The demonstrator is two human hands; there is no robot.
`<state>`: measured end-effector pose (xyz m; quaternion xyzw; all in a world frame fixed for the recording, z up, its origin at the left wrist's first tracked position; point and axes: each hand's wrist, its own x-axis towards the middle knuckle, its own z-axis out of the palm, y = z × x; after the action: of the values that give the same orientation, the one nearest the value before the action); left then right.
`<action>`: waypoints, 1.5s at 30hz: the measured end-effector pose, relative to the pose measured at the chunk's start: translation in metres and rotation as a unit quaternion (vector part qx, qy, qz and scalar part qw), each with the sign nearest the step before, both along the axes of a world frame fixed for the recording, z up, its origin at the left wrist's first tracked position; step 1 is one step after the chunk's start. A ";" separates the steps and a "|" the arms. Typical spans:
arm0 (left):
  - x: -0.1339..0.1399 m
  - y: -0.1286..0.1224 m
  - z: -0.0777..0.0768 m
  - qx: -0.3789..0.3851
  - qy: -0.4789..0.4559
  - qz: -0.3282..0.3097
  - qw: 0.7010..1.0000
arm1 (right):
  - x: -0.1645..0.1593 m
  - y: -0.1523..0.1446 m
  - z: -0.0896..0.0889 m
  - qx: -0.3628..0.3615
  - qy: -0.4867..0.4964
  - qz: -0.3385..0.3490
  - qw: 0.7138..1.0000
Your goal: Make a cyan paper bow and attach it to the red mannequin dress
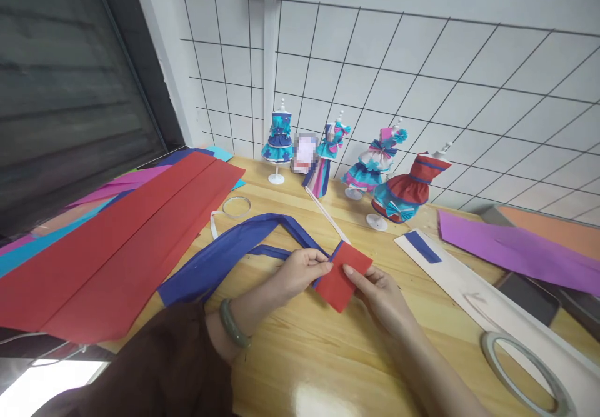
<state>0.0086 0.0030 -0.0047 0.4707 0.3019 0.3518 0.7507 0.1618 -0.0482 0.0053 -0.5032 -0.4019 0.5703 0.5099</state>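
A small red rectangle of paper or fabric (pixel 341 286) is held between both hands above the wooden table (pixel 285 367). My left hand (pixel 300 273) pinches its left edge, where a narrow blue strip (pixel 336 251) runs along the border. My right hand (pixel 377 289) grips the right side, thumb on top and fingers behind. From near the left hand, a long folded blue band (pixel 234 242) loops back over the table. A thin white strip (pixel 325 214) reaches from behind the red piece toward the dress forms.
Several mini dress forms, one in a red dress (pixel 415 182), stand along the wall. Large red sheets (pixel 140 236) lie left. At right are a purple sheet (pixel 510 251), a pale sheet (pixel 469 286), a blue scrap (pixel 422 246) and a tape roll (pixel 490 348). A smaller ring (pixel 237 199) lies behind.
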 end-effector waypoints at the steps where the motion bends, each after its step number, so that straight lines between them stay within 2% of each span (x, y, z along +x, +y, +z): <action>1: 0.000 0.000 0.000 -0.003 0.003 -0.001 1.000 | 0.000 0.000 0.000 -0.003 0.002 0.001 1.000; 9: -0.001 0.000 0.003 -0.022 0.034 -0.038 0.998 | 0.001 0.002 -0.007 0.002 0.005 -0.007 1.000; 14: -0.001 0.000 0.003 -0.009 0.053 -0.028 0.998 | 0.002 0.002 -0.007 0.008 -0.001 -0.005 1.000; 20: -0.005 0.006 -0.003 -0.003 0.047 -0.006 0.999 | 0.010 0.008 -0.008 0.027 0.042 -0.067 0.997; 23: -0.007 0.008 -0.002 -0.016 0.028 0.008 0.999 | 0.010 0.009 -0.008 0.022 0.049 -0.039 0.998; 27: -0.005 0.006 0.001 0.019 0.042 -0.002 0.999 | -0.001 0.004 -0.008 0.020 0.018 -0.003 1.000; 31: -0.001 -0.001 -0.003 0.047 0.086 -0.044 0.994 | -0.010 0.002 -0.013 0.003 0.020 -0.059 0.998; 34: 0.000 -0.005 -0.005 0.116 0.136 -0.065 0.982 | -0.009 0.002 -0.015 -0.006 0.028 -0.082 0.996; 36: -0.003 -0.003 -0.002 0.182 0.166 -0.057 0.968 | -0.007 0.003 -0.014 -0.007 0.036 -0.089 0.995; 37: -0.006 0.001 0.002 0.224 0.188 -0.036 0.956 | -0.006 0.004 -0.013 -0.006 0.043 -0.096 0.994; 38: -0.010 0.005 0.006 0.275 0.219 0.013 0.936 | -0.004 0.004 -0.012 -0.006 0.050 -0.103 0.993; 39: -0.016 0.011 0.010 0.344 0.268 0.086 0.896 | -0.003 0.005 -0.011 -0.006 0.056 -0.111 0.992; 41: -0.028 0.026 0.016 0.436 0.385 0.210 0.786 | -0.002 0.006 -0.011 -0.008 0.067 -0.120 0.991; 43: -0.041 0.041 0.017 0.439 0.510 0.285 0.682 | -0.001 0.006 -0.011 -0.008 0.073 -0.118 0.990; 44: -0.046 0.048 0.016 0.422 0.564 0.294 0.646 | -0.001 0.005 -0.012 -0.007 0.074 -0.115 0.991; 45: -0.051 0.055 0.014 0.403 0.609 0.275 0.625 | -0.002 0.004 -0.013 -0.004 0.074 -0.113 0.991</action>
<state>-0.0423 0.0575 0.0090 0.7282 0.6337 0.2611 -0.0017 0.1601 -0.0437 -0.0075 -0.5039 -0.3016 0.5462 0.5973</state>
